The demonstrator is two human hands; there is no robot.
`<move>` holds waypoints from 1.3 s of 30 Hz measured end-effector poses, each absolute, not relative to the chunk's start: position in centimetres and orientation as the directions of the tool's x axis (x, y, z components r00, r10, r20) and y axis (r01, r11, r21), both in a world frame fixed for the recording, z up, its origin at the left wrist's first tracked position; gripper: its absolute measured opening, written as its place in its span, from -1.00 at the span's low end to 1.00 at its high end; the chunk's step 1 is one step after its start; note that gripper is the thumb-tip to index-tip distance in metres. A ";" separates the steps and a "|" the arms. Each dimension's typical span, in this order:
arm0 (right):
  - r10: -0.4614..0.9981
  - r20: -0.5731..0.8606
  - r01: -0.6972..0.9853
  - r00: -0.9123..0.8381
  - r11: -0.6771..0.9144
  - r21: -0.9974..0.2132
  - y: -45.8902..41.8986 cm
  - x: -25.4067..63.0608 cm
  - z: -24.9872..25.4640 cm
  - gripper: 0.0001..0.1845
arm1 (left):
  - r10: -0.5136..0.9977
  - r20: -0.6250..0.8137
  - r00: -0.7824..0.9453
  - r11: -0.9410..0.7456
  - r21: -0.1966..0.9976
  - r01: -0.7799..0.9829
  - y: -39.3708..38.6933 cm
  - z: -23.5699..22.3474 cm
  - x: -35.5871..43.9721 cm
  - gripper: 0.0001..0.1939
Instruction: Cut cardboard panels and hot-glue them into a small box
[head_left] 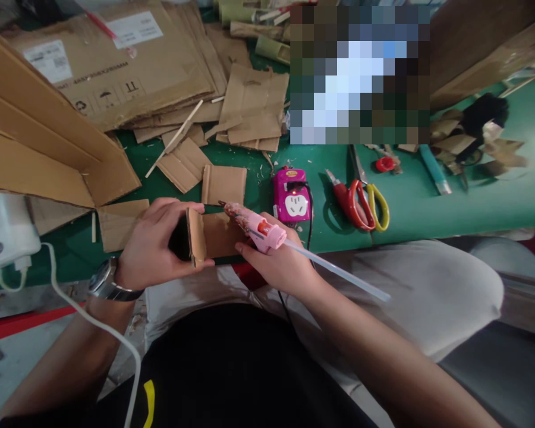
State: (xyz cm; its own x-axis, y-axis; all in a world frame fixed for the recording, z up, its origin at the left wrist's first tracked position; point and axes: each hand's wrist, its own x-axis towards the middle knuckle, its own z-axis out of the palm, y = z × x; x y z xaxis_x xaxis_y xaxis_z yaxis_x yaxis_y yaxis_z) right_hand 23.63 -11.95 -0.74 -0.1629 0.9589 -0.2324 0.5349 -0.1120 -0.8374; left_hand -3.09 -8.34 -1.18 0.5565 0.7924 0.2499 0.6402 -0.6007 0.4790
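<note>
My left hand (156, 246) grips a folded cardboard piece (223, 233) by its raised end flap, thumb below and fingers above. My right hand (280, 258) is wrapped round a pink hot glue gun (254, 229), whose nozzle points up and left over the cardboard. Out of the gun's back runs a long clear glue stick (339, 270). Whether the nozzle touches the cardboard I cannot tell. Just beyond lies a flat cardboard square (224, 184). To the right of it stands a magenta power socket (292, 199) with a black plug in it.
Scissors (368, 205) with red and yellow handles lie right of the socket, beside a teal-handled tool (434, 169). Stacked cardboard sheets (160, 65) cover the back left. A tall cardboard box (40, 131) and a white device (9, 232) with a cable stand at the left.
</note>
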 end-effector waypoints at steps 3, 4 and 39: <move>0.960 -0.205 0.498 -0.193 -0.084 -0.863 -11.9 23.8 -0.8 -0.52 | 0.788 0.252 0.562 -0.606 0.478 0.636 -8.3 -1.1 -3.1 -0.16; 0.959 -0.190 0.482 -0.212 -0.066 -0.874 -11.9 23.9 -0.8 -0.52 | 0.788 0.253 0.561 -0.606 0.478 0.636 -8.4 -1.1 -3.0 -0.15; 0.874 -0.280 -0.201 -0.397 -0.380 -0.903 -12.6 25.2 0.1 -0.46 | 0.829 0.229 0.510 -0.545 0.534 0.646 -8.6 -1.3 -3.0 -0.11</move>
State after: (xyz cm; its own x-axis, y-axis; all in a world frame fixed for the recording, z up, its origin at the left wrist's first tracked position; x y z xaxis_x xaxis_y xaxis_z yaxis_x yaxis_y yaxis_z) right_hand 25.24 -12.56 0.14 -0.3970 0.8742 -0.2797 -0.2006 -0.3800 -0.9030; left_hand -2.96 -8.59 -1.34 0.5098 0.8293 0.2290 0.6464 -0.5448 0.5341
